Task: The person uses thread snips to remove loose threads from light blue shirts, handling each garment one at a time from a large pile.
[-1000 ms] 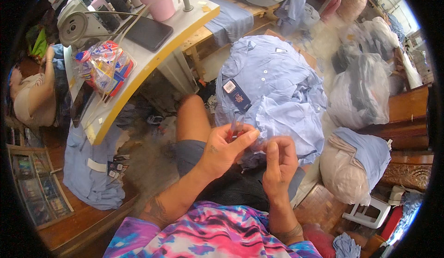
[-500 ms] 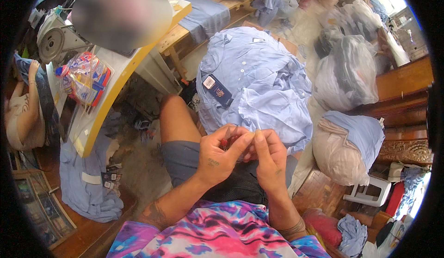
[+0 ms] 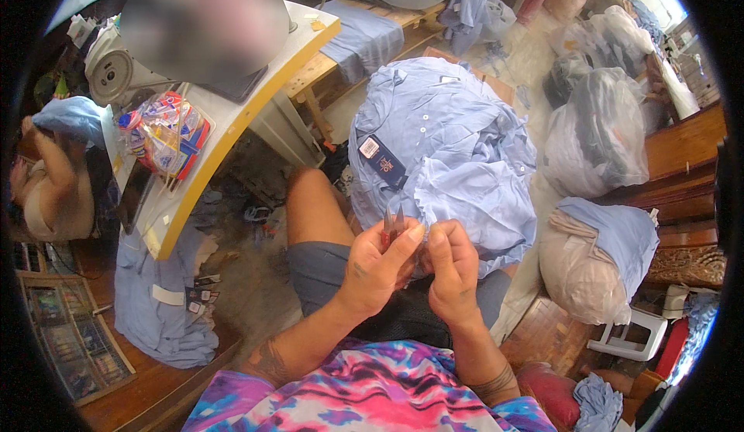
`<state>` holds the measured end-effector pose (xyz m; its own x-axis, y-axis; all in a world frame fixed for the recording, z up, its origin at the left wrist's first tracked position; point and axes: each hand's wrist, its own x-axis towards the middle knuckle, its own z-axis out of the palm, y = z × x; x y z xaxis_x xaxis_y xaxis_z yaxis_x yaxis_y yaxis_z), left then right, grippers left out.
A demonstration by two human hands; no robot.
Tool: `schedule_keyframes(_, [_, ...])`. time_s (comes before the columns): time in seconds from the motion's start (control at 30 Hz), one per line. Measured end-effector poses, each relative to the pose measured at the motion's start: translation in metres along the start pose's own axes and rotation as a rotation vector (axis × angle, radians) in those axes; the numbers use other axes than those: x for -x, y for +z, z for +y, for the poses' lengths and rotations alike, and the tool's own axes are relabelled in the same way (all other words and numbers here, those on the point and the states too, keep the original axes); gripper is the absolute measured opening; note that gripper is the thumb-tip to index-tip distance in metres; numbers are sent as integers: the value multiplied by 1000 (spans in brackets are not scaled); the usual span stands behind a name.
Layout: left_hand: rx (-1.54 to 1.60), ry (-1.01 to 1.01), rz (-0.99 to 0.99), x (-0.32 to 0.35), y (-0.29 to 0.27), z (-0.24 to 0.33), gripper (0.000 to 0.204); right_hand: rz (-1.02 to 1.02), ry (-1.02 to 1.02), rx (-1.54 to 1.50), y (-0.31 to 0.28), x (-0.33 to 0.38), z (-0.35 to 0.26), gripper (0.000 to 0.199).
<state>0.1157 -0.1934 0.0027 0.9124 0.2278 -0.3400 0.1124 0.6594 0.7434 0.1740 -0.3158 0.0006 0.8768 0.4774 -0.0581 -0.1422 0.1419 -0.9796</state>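
Observation:
A pair of thread snips [image 3: 393, 226] with red on the grip sits in my left hand [image 3: 374, 268], its two blades sticking up apart beyond the fingers. The thumb of that hand is pressed toward its fingertips. Close beside it, my right hand [image 3: 452, 271] pinches with thumb and forefinger; what lies in the pinch is too small or hidden to make out. Both hands are over my lap, at the near edge of a heap of light blue shirts [image 3: 473, 137]. A dark hang tag [image 3: 383, 162] with a white label rests on the heap.
A yellow-edged worktable [image 3: 225, 141] at the left bears a plastic-wrapped package [image 3: 167, 136]. Another person's arm [image 3: 58, 172] is at far left. Blue garments [image 3: 163, 308] hang below the table. Full plastic bags [image 3: 597, 130] and a white stool [image 3: 632, 335] stand at right.
The view has shifted, moving the scene rightward. The snips' blades now point up in plain sight, and my thumbs have drawn slightly apart. At far left, the other person's blue cloth has moved.

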Motion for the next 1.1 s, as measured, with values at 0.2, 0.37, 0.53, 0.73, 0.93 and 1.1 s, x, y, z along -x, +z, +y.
schedule_keyframes(0.2, [81,-131,-96,-6,-1,11,17,-109,213,-284,-9,-7,-8,24])
schedule_keyframes(0.37, [-358,84,-37,-3,-30,26,20,-29,180,189,6,-8,5,19])
schedule_keyframes(0.53, [-340,249,-211,-7,-9,11,31,29,17,82,-5,-4,11,26])
schedule_keyframes(0.73, [6,63,-188,18,-32,-2,25,-81,181,303,-1,16,12,37])
schedule_keyframes(0.93, [157,-203,-289,1,-32,5,22,-40,253,-163,-5,12,7,19])
schedule_keyframes(1.1, [-376,204,-151,1,-29,33,14,32,473,-433,17,-4,-13,19])
